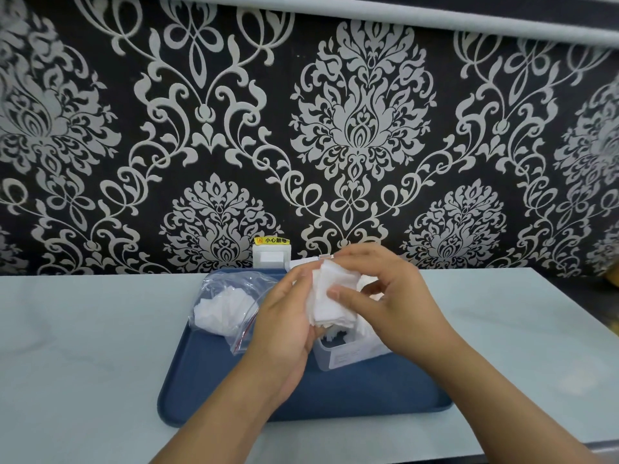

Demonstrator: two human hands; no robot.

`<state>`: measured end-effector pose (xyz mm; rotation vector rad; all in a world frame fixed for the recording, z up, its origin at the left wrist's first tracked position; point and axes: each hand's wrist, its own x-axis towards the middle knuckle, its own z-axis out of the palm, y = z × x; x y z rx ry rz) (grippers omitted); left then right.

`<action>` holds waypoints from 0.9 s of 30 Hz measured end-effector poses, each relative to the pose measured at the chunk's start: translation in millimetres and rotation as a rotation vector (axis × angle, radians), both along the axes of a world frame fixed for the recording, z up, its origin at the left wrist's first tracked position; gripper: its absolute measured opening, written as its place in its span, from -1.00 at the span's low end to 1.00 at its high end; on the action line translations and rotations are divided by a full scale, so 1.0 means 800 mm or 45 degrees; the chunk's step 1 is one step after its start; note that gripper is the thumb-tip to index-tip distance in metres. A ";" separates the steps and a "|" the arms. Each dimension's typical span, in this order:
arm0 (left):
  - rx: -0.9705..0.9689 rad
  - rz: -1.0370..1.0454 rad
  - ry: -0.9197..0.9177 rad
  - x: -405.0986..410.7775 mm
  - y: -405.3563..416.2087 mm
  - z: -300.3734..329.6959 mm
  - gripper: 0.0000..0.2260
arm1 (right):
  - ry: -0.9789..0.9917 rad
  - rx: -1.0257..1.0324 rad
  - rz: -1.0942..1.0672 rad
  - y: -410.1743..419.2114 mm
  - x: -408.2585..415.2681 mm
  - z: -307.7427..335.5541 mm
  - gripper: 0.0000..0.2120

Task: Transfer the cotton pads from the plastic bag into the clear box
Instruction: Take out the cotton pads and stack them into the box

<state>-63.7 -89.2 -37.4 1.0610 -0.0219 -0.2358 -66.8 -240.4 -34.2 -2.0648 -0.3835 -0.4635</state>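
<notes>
Left hand and right hand together, both gripping one stack of cotton pads directly above clear box, presumably squared for insertion. Plastic bag, left on blue tray, holding remaining pads.
</notes>
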 end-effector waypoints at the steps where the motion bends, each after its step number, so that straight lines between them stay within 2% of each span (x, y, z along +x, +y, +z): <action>1: -0.054 -0.012 0.024 0.000 0.000 0.001 -0.73 | -0.051 0.023 -0.018 0.000 0.001 -0.002 -0.74; 5: -0.212 -0.065 0.109 0.002 0.002 0.005 -0.71 | -0.163 0.133 -0.075 -0.002 -0.001 -0.006 -0.79; 9: -0.206 -0.139 0.068 0.001 0.001 0.005 -0.63 | -0.150 0.234 -0.108 -0.005 -0.002 -0.005 -0.79; 11: -0.183 -0.133 0.053 0.000 0.000 0.005 -0.62 | -0.210 0.198 -0.151 -0.004 -0.003 -0.005 -0.80; 14: -0.216 -0.120 0.109 0.000 0.001 0.005 -0.75 | -0.428 0.090 -0.213 -0.002 -0.005 -0.005 -0.84; 16: -0.222 -0.115 0.139 -0.001 0.003 0.006 -0.76 | -0.541 0.020 -0.204 -0.003 -0.005 -0.004 -0.89; 23: -0.048 -0.056 0.016 0.001 0.005 0.004 -0.76 | -0.424 -0.044 -0.077 -0.004 -0.010 -0.001 -0.75; 25: 0.005 -0.038 -0.012 0.001 0.005 0.002 -0.75 | -0.356 0.113 -0.064 -0.003 -0.013 0.008 -0.70; 27: 0.049 -0.008 -0.021 0.003 0.005 0.000 -0.76 | -0.152 0.532 0.112 -0.011 -0.020 0.027 -0.68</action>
